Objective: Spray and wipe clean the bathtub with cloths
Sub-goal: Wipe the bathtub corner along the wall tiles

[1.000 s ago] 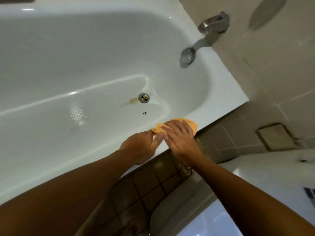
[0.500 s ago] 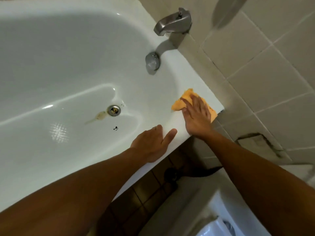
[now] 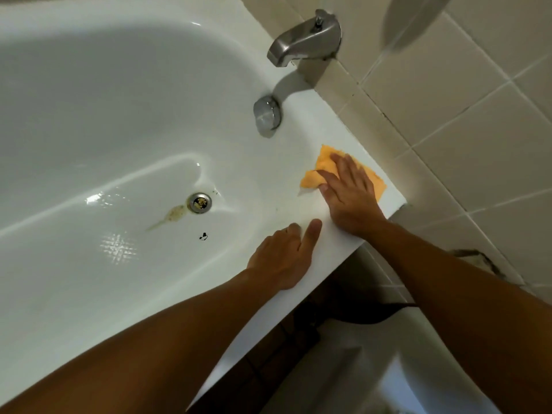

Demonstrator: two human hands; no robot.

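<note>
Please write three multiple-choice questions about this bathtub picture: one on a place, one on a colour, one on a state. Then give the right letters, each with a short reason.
1. Where does the cloth lie?
A) over the drain
B) on the bathtub rim by the tiled wall
C) on the spout

2. What colour is the cloth?
A) blue
B) green
C) orange

3. How is the right hand?
A) flat on the cloth, fingers straight
B) gripping the spout
C) lifted off everything

Answers: 1 B, the cloth lies on the white rim; 2 C, it is plainly orange; 3 A, straight fingers press it down.
</note>
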